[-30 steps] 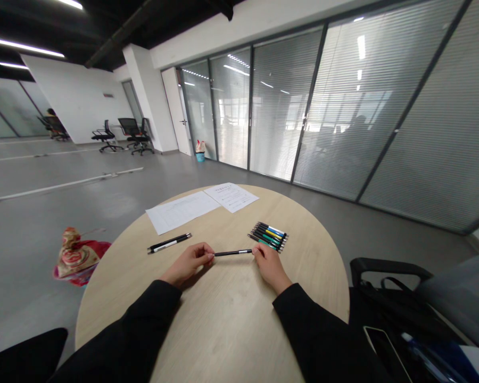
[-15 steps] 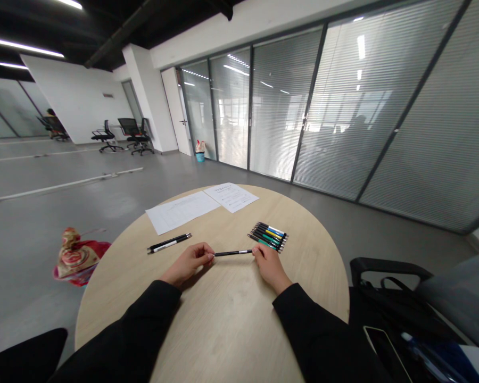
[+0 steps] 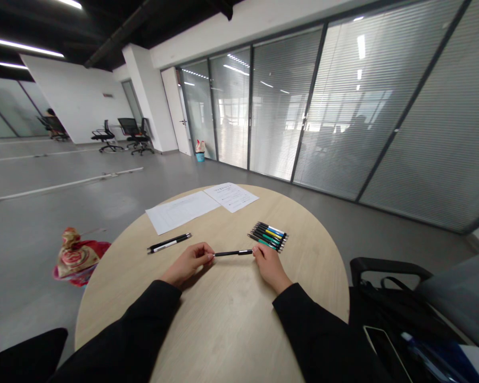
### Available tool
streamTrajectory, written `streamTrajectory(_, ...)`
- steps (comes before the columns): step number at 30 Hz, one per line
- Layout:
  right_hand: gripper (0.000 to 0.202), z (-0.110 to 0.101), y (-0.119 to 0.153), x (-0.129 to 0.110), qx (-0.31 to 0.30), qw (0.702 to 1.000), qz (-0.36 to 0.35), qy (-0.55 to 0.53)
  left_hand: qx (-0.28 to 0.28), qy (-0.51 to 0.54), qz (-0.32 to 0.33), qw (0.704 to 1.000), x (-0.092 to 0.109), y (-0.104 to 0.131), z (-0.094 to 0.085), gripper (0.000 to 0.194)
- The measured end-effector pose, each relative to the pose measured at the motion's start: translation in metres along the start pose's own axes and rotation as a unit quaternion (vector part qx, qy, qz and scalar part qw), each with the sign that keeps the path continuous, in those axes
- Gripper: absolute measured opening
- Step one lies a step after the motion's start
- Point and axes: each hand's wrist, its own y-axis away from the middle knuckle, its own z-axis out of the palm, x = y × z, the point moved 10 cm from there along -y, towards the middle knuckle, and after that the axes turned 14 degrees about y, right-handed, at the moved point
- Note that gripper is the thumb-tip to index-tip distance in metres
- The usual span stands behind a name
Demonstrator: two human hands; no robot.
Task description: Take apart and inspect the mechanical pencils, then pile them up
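A black pen [image 3: 233, 253] lies level between my two hands, above the round wooden table [image 3: 231, 319]. Its left end is pinched by the fingers of my left hand [image 3: 189, 263]; the right end is between the thumb and fingers of my right hand [image 3: 270, 266]. Just beyond my right hand, several pens [image 3: 268, 235] with black, green, yellow and blue parts lie side by side in a row. Two more pens [image 3: 169, 243], black and partly white, rest together beyond my left hand.
Two printed sheets [image 3: 183, 211] [image 3: 231, 197] lie at the table's far edge. On the right a chair [image 3: 391, 266] holds a phone [image 3: 387, 351] and a bag. A red and gold bag [image 3: 77, 260] is left of the table.
The pen between my hands has turned about its long axis; the white patch on its barrel shows much less. Both hands stay in nearly the same place.
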Motion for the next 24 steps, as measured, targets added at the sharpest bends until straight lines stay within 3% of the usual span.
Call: streamTrajectory(24, 0.035, 0.0013, 0.0007, -0.0073, -0.013, 1.000, -0.019, 0.006, -0.005, 0.002, -0.007, 1.000, -0.0082, -0.0041, -0.0036, 0.031)
